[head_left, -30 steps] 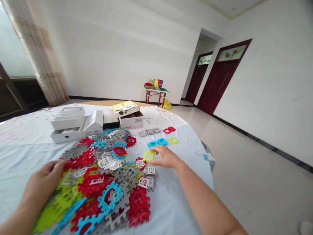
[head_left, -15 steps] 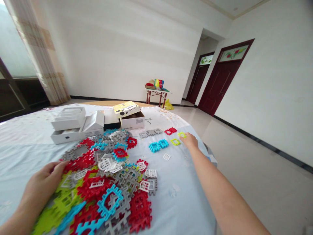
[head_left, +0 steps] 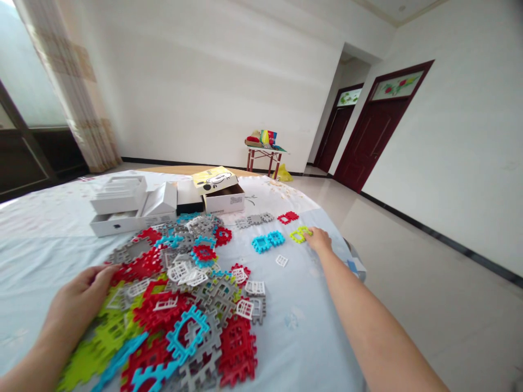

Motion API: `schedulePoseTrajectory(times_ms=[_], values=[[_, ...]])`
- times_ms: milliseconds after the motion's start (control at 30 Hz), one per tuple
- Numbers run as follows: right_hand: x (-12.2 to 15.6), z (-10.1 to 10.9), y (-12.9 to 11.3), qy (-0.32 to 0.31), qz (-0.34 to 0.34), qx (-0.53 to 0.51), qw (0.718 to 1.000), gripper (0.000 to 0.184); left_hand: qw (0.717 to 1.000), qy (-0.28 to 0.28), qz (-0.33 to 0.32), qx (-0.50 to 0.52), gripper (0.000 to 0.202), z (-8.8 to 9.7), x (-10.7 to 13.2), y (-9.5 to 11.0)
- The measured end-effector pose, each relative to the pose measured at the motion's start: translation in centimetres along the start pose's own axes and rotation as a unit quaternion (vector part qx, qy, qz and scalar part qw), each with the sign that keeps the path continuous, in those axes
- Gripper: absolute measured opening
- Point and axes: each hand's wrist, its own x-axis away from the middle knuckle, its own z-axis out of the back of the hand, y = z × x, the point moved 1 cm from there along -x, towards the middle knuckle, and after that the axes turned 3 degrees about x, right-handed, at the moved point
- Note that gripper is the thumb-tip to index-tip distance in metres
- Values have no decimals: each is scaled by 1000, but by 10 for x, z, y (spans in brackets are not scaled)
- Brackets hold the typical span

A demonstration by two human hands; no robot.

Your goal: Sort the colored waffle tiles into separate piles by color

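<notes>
Out to the right, my right hand has its fingers closed on the edge of a lime-green square building-tile frame. Flat on the cloth, that frame sits against a second lime-green frame. On the left, my left hand is closed, thumb and fingers at the edge of a red notched building tile in the big pile. Grey, blue, red and green tiles and white window pieces make up this pile. Blue frames, red pieces and grey pieces lie in small groups near my right hand.
White boxes and a box with a yellow lid stand behind the pile. A single white window piece lies on the blue cloth. Beyond the round table's edge, a small side table stands by the wall.
My right hand has brought the lime-green frame down and nearer, against the other lime-green one. My left hand stays at the red tile. The whole view has shifted slightly.
</notes>
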Motion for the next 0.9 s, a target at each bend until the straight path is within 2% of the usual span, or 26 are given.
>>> schedulePoseTrajectory(times_ms=[200,333,433,533,667,800,900], values=[[5,1,-2,13,-8,-8,1000,38,995,21,-96,-7,43,3,12,6],[12,1,-6,21,-5,-25,999,40,999,19,-50,8,40,1,8,5],[18,1,-9,35,25,-28,999,45,1000,8,-7,12,41,1,4,3],[23,1,-12,45,74,-29,996,48,1000,8,-14,12,41,1,3,2],[26,2,-14,49,114,-36,992,39,1000,6,-11,6,41,3,5,4],[25,3,-18,47,107,-33,993,35,1000,-3,12,12,45,3,7,4],[25,6,-21,37,84,-27,995,36,1000,7,-4,13,45,1,7,1]])
